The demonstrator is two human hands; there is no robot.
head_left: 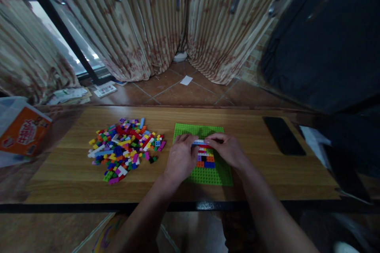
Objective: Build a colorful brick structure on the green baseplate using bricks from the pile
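Observation:
A green baseplate [208,178] lies on the wooden table, with rows of coloured building bricks [205,162] on its middle. Over the upper rows, a long light-blue brick [198,142] spans the gap between my hands. My left hand [181,156] has its thumb and fingers closed at the left end of that brick. At its right end, my right hand [227,148] pinches with thumb and forefinger. A red brick [204,146] shows just below it. Whether the light-blue brick is seated on the bricks beneath, I cannot tell. My fingers hide part of the plate.
Left of the plate spreads a pile of loose mixed bricks [121,148]. A black phone [284,136] lies on the table's right side. A clear tub with an orange label [25,132] stands at the far left. Curtains [142,27] hang beyond the table.

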